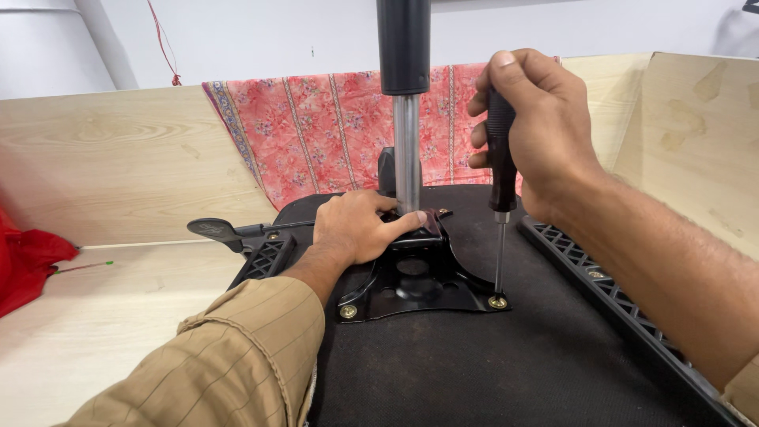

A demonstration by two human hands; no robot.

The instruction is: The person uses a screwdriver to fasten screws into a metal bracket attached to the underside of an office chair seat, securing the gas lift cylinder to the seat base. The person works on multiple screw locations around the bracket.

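The grip of the right hand (545, 130) is a closed fist wrapped around the black handle of a screwdriver (500, 198). The tool stands almost upright, its long axis running straight up and down, handle at the top and thin metal shaft pointing down. Its tip sits in a brass-coloured screw (497, 301) at the near right corner of a black metal plate (415, 285). A matching screw (348, 311) shows at the plate's near left corner.

The plate lies flat on the black fabric underside of a chair seat (506, 372), which rests on a pale wooden bench (95, 316).

The left hand (360, 225), coming out of a tan striped sleeve (229, 364), lies palm down on the far part of the plate with its fingers spread loosely and pressing, holding nothing. Its fingertips touch the base of a shiny metal post (407, 150) that rises upright from the plate into a thicker black tube (403, 43).

To the left, a black lever (217, 230) sticks out sideways from the seat. On the right, a black ribbed plastic strip (609, 292) runs along the seat edge.

Further back, a pink flowered cloth (316, 126) hangs over a pale wooden panel (118, 158).
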